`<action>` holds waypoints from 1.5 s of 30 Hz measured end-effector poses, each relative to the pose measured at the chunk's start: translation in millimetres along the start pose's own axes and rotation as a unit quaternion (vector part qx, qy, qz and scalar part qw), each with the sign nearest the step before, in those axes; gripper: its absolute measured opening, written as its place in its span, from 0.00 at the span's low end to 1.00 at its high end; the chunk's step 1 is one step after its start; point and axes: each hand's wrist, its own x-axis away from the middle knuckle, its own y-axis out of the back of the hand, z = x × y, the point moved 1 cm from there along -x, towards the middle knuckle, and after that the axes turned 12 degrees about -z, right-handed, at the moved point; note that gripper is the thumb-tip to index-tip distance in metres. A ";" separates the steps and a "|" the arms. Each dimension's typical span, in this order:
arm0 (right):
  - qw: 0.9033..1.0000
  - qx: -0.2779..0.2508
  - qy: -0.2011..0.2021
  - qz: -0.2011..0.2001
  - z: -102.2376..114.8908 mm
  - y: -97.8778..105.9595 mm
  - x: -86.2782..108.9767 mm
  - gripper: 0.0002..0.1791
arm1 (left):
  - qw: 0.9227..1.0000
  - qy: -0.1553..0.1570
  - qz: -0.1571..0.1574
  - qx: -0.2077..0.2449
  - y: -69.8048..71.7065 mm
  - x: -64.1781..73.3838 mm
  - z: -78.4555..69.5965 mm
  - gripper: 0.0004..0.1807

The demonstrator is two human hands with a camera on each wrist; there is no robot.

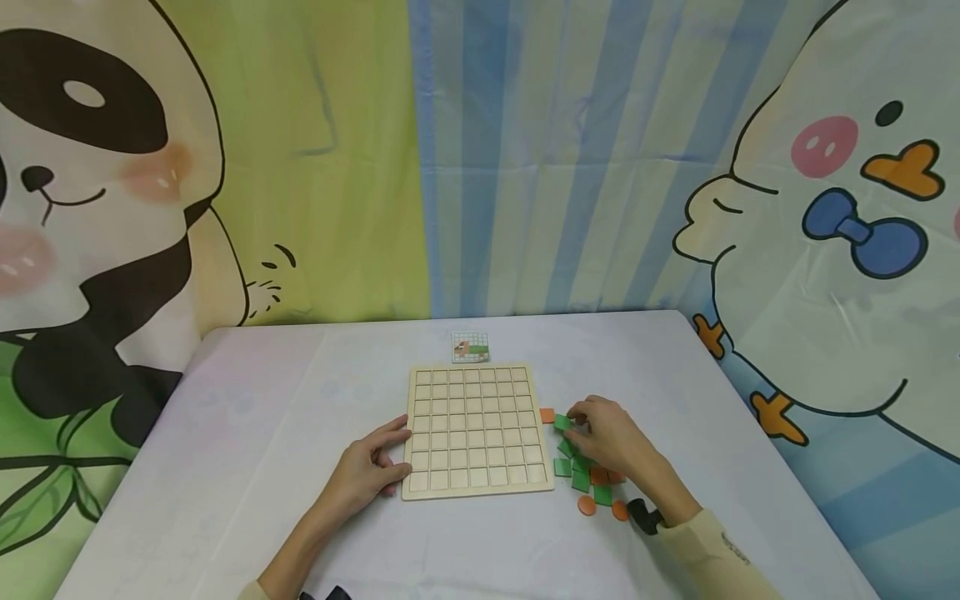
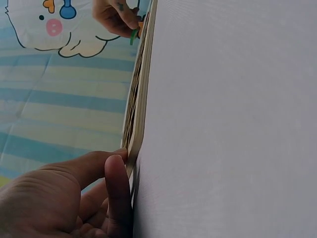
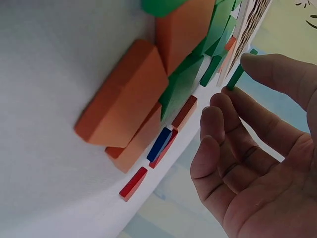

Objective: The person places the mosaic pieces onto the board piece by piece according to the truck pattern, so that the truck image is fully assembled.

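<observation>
A wooden grid board (image 1: 480,432) lies flat on the white table, its squares bare. My left hand (image 1: 367,462) touches the board's left edge with spread fingers and thumb; the left wrist view shows its fingertips (image 2: 119,158) against the edge. To the right of the board, my right hand (image 1: 609,433) pinches a thin green square tile (image 3: 238,73) between thumb and index finger, held off the table. Beneath and beside that hand lie several loose green tiles (image 1: 602,495) and orange tiles (image 3: 126,94), some overlapping, with orange round pieces (image 1: 587,506) nearer the front.
A small picture card (image 1: 470,347) with a coloured grid pattern lies behind the board. Red pieces (image 3: 133,184) and a blue piece (image 3: 159,144) show on the table in the right wrist view. Cartoon-printed curtains (image 1: 525,167) hang behind the table.
</observation>
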 end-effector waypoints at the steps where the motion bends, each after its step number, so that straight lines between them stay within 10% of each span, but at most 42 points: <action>1: 1.000 0.000 0.002 0.001 0.3 -0.4 -0.6 0.14 | 1.000 0.000 0.000 0.000 0.1 0.0 0.0 0.35; 45: 0.997 -0.005 0.052 0.048 36.0 -12.7 -28.0 0.14 | 1.000 -0.005 0.008 -0.005 1.2 -0.4 0.3 0.37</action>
